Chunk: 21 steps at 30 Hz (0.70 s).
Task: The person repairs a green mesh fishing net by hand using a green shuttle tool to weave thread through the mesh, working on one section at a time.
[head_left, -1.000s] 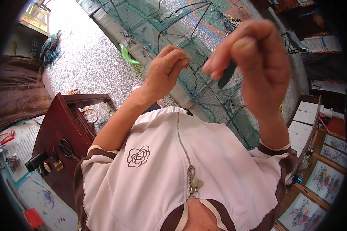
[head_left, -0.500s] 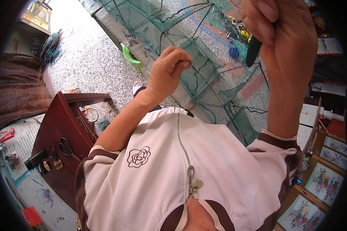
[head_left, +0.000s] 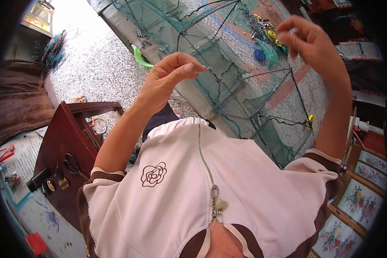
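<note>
My left hand (head_left: 163,79), raised over the green mesh net (head_left: 219,96) with its dark frame and cords, has thumb and fingers pinched on something too small to make out at the fingertips. My right hand (head_left: 314,51) is up at the upper right, fingers loosely bent and apart, with nothing visible in them. Behind it lies a tangle of small items with a blue ball (head_left: 259,55) and yellow pieces (head_left: 271,36). Several small metal pieces (head_left: 142,42) sit on the grey strip along the net's left side.
A dark red wooden piece of furniture (head_left: 56,142) at left carries scissors (head_left: 72,163) and small tools. A green basin (head_left: 139,58) is beside the grey strip, a bundle of netting (head_left: 53,53) on the speckled floor. Framed flower pictures (head_left: 357,198) line the lower right.
My right hand swung up to the right, then dropped slightly; its dark object no longer shows. My left hand has shifted left from where it was, still pinched.
</note>
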Tool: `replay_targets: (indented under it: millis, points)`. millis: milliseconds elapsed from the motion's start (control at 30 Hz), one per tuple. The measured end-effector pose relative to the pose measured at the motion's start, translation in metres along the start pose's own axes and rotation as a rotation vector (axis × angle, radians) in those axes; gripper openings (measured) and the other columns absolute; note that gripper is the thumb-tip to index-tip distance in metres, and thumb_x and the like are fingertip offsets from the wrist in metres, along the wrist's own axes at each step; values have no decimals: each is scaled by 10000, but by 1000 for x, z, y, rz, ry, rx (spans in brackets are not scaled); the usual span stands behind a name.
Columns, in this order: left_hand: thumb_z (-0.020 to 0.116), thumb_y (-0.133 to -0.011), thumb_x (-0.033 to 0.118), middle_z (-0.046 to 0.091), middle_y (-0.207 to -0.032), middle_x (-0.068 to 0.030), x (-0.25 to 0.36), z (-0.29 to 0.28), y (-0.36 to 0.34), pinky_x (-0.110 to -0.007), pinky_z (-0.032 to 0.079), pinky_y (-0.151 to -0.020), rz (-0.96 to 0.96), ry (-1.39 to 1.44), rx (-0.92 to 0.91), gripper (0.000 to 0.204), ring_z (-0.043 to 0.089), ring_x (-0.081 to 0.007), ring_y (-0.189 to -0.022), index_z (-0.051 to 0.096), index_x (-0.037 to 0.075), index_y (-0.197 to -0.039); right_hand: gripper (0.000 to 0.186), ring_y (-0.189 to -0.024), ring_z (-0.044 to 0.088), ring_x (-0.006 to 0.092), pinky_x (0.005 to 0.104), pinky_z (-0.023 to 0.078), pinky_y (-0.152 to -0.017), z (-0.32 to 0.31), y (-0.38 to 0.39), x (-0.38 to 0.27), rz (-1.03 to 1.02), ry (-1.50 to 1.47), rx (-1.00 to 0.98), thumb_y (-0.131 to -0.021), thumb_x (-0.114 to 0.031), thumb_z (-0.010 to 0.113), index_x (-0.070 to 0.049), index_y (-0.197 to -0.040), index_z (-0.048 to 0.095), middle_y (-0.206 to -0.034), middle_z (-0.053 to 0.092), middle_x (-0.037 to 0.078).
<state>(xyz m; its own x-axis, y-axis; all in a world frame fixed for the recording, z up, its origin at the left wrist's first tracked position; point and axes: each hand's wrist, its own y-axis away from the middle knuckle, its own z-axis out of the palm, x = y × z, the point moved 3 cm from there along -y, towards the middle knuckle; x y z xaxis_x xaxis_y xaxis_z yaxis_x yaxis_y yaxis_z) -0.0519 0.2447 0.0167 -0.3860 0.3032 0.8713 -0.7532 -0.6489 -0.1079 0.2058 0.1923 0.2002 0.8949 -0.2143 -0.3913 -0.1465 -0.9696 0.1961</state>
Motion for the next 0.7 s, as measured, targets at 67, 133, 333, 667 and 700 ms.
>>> replay_targets:
  millis: [67, 133, 333, 667, 700]
  points:
    - [588, -1013, 235, 680, -997, -43, -3, 1, -1, -296, 496, -871, 0, 50, 56, 165, 651, -142, -1000, 616, 74, -1033, 93, -746, 556, 69, 230, 446, -621, -1, -5, 6, -136, -105, 306, -975, -124, 622, -59, -1042, 621, -812, 597, -2]
    - [575, -1020, 226, 680, -1004, -53, -6, 1, -2, -292, 510, -853, -25, 124, 84, 150, 664, -156, -992, 599, 78, -1014, 176, -722, 511, 64, 214, 427, -611, 4, -5, 4, -329, -273, 566, -1023, -178, 560, -24, -939, 560, -871, 603, 45]
    - [529, -1041, 201, 665, -1024, -71, -13, -6, -1, -263, 521, -751, -55, 487, 129, 122, 668, -164, -910, 564, 92, -1001, 68, -835, 602, 171, 315, 480, -678, 61, 5, -28, -829, -70, 209, -900, -64, 658, -79, -966, 666, -896, 604, 3]
    - [500, -1050, 168, 620, -1127, -130, -36, 12, 9, -204, 453, -654, -208, 563, 189, 133, 536, -57, -735, 539, 77, -962, 62, -839, 594, 254, 368, 477, -700, 98, -15, -22, -835, 306, 156, -809, -41, 690, -57, -860, 657, -854, 566, 51]
    - [499, -1051, 168, 619, -1140, -135, -37, 13, 9, -203, 449, -648, -198, 538, 185, 134, 532, -55, -730, 539, 75, -964, 53, -849, 595, 256, 374, 479, -714, 101, -17, -21, -825, 292, 137, -808, -53, 683, -70, -839, 644, -847, 564, 51]
